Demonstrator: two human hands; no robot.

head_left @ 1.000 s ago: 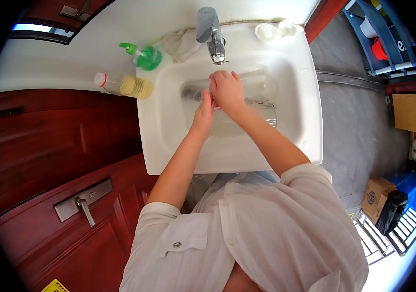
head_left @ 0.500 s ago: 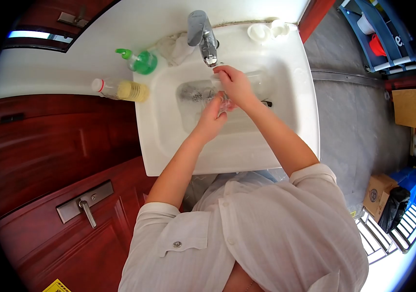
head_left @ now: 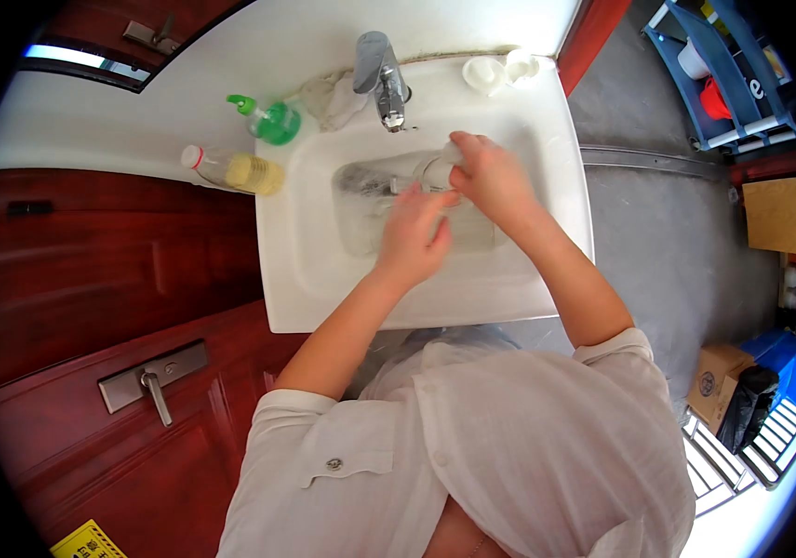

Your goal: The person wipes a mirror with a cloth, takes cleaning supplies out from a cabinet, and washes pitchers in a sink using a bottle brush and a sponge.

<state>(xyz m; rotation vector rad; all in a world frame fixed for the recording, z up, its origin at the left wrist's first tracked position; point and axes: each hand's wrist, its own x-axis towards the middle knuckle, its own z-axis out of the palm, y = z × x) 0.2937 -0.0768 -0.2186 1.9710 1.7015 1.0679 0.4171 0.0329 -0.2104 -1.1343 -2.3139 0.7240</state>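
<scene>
My right hand (head_left: 495, 184) is closed around a clear, see-through vessel (head_left: 437, 173) above the basin of the white sink (head_left: 277, 279). The vessel looks like a jar or cup, but blur and the fingers hide its exact kind. Just below and left of it is my left hand (head_left: 414, 240), slightly smeared, its thumb and fingers apart. Whether its fingertips touch the vessel I cannot tell. Water with a rippled, dark patch shows in the basin beside the hands. Over the back of the sink stands a chrome faucet (head_left: 382, 79).
On the sink's left rim are a green soap pump bottle (head_left: 272, 122) and a bottle of yellowish liquid (head_left: 249, 174). A pale cloth (head_left: 331, 99) lies beside the faucet, and white cup-like pieces (head_left: 486, 74) sit at the back right. A red door (head_left: 137, 418) stands at left.
My right hand has moved right and down from under the faucet with the clear vessel. My left hand has come off its closer grip, and its fingers have spread.
</scene>
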